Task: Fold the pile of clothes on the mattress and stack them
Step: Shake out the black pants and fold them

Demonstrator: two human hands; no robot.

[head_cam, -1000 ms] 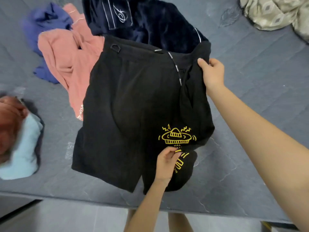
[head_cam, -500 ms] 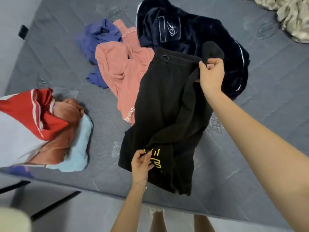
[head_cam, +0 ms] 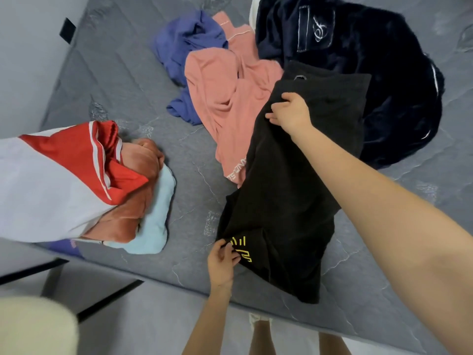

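Note:
Black shorts [head_cam: 289,180] with a yellow print lie folded lengthwise on the grey mattress [head_cam: 122,80]. My right hand [head_cam: 290,112] grips the waistband edge at the far end. My left hand [head_cam: 222,262] pinches the hem by the yellow print, close to the mattress's near edge. Beyond the shorts lies the loose pile: a pink garment [head_cam: 227,98], a blue-purple one [head_cam: 186,44] and a dark navy fleece [head_cam: 358,60]. At the left sits a stack of folded clothes [head_cam: 84,185], red and white on top, rust and light blue below.
The mattress's near edge runs diagonally just below my left hand, with pale floor and my legs [head_cam: 261,336] beyond it. A black frame bar [head_cam: 110,298] shows at lower left. A cream object [head_cam: 35,326] fills the bottom left corner.
My right hand has carried the waistband over to the left, folding the shorts in half lengthwise. The left hand kept its pinch on the hem. The view shifted left, showing the folded stack.

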